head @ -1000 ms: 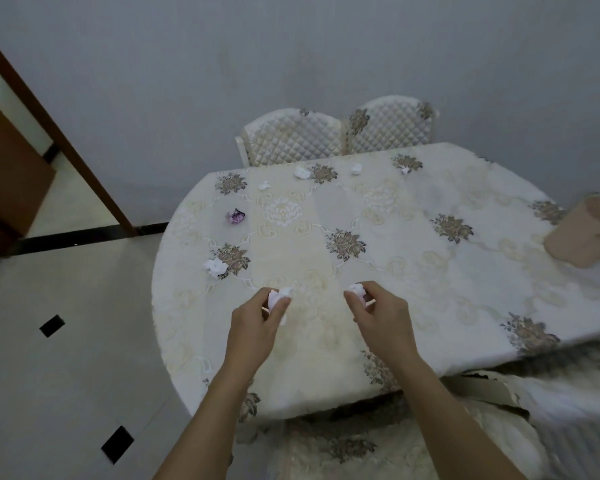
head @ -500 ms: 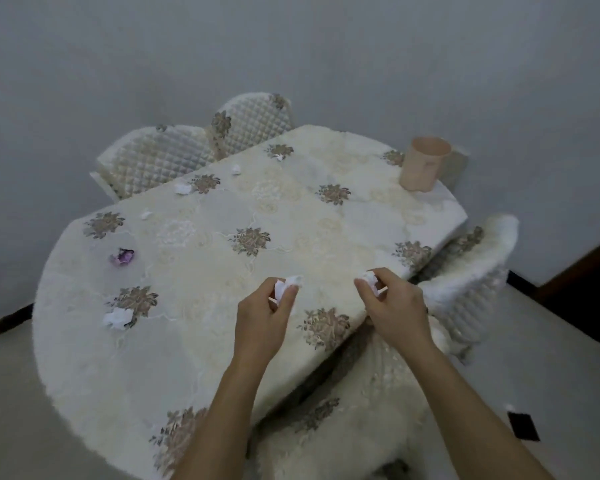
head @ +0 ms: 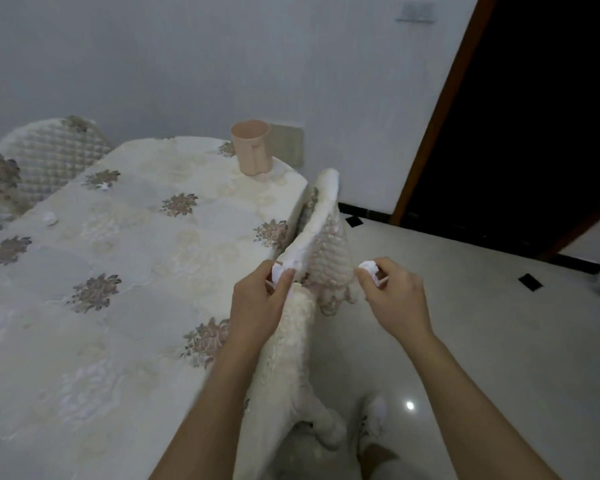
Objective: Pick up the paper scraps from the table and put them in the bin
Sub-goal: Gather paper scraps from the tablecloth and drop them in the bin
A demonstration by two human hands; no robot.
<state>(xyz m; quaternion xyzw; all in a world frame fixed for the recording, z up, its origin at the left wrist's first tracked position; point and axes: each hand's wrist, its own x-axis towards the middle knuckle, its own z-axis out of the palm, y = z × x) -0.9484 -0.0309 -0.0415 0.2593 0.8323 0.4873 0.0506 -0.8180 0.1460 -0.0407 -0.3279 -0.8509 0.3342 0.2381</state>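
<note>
While I carry one scrap in each hand, both are held up at about the same height in front of me, off the table (head: pixel 125 306), probably so I can bring both to the bin (head: pixel 252 147) in one trip. My left hand (head: pixel 257 306) is pinched shut on a white crumpled scrap (head: pixel 278 271), thumb and forefinger closed around it, other fingers curled under; it sits over the table's near edge, in front of a chair (head: pixel 321 244) back. My right hand (head: pixel 397 296) is likewise clamped on a second white scrap (head: pixel 368 266) between thumb and fingertips, out over the floor (head: pixel 465 323), well apart from the left. Neither hand touches the table or chair as far as I can tell. The bin, a pinkish cup-shaped tub, stands upright at the far corner of the table by the wall, well away from both hands, mouth open and unobstructed. More scraps remain on the cloth: a small white one (head: pixel 50 218) near the left side, and another bit (head: pixel 102 186) on a flower print farther back. So the task looks early to midway: two scraps in hand, none visibly dropped yet, and I can't see inside the bin. Next I'd need to reach forward over the table or walk round the chair.
</note>
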